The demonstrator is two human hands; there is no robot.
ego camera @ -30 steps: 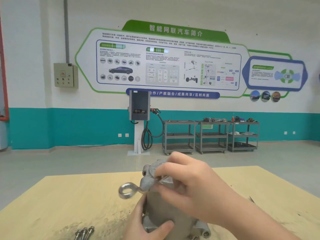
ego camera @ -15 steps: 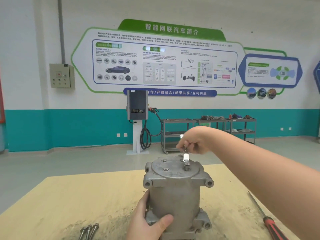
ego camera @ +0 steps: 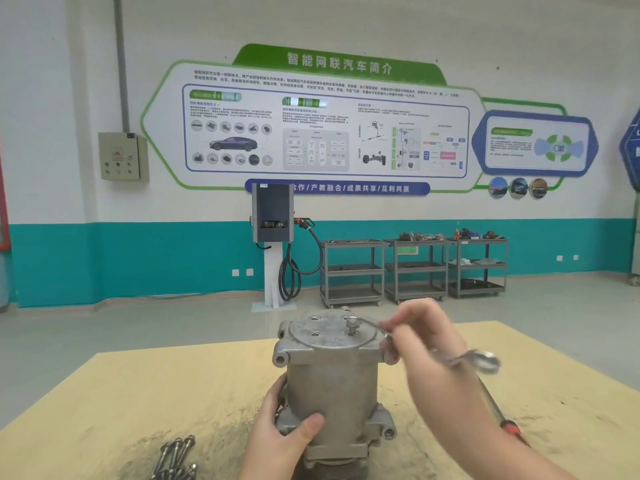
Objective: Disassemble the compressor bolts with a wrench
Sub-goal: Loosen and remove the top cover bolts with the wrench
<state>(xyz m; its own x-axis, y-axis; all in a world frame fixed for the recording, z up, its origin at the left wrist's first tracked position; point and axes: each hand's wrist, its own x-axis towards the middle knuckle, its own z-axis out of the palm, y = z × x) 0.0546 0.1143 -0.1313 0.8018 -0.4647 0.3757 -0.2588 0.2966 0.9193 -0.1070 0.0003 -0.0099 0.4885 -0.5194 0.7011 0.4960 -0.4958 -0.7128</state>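
A grey metal compressor (ego camera: 332,379) stands upright on the wooden table (ego camera: 145,393). My left hand (ego camera: 280,434) grips its lower body from the left. One bolt (ego camera: 352,325) sticks up from the round top plate, beside three empty bolt holes. My right hand (ego camera: 426,337) holds a silver wrench (ego camera: 460,360) by the middle. The wrench's near end reaches toward the bolt head; its ring end points right, blurred by motion.
Several removed long bolts (ego camera: 176,457) lie at the table's front left. A red-handled screwdriver (ego camera: 504,419) lies on the right, under my right forearm. Grey tool carts (ego camera: 412,268) and a charging post (ego camera: 273,244) stand by the far wall.
Half a second ago my right hand pinched the raised bolt with its fingers; now it holds the wrench again and brings it to the bolt head. My left hand has stayed on the compressor.
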